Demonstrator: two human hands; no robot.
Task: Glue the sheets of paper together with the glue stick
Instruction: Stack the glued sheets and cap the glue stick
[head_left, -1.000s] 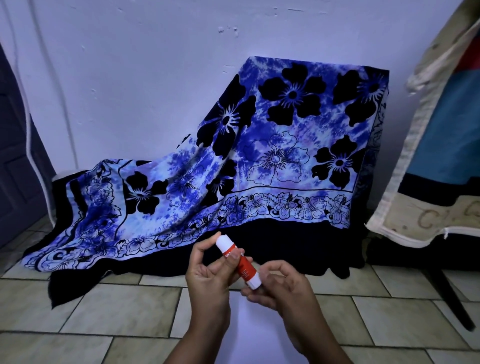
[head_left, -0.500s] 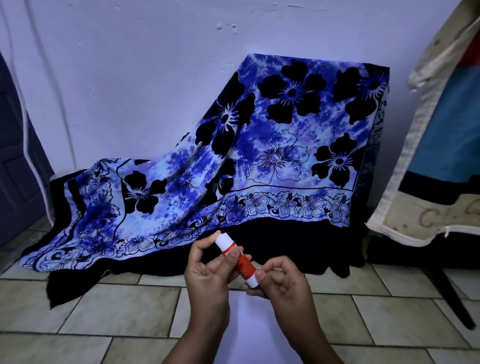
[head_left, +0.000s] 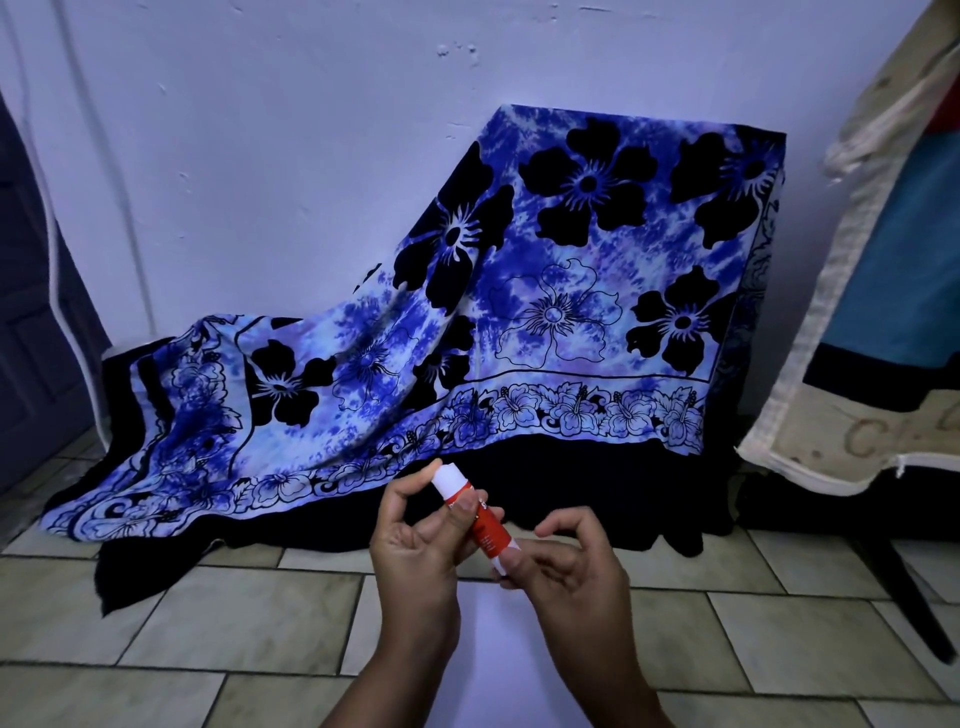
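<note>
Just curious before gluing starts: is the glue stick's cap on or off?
On. The white cap covers the glue stick tip, held by the left hand.

Holding the glue stick (head_left: 485, 527) up between both hands.
Curling left hand (head_left: 415, 545) round the upper part, thumb pressing on the barrel, index finger arching up beside the white cap; pinching the lower end in right hand (head_left: 566, 569), index finger arching above it, other fingers curled; reaching bare forearms (head_left: 384, 686) in from the bottom edge, angling toward each other.
</note>
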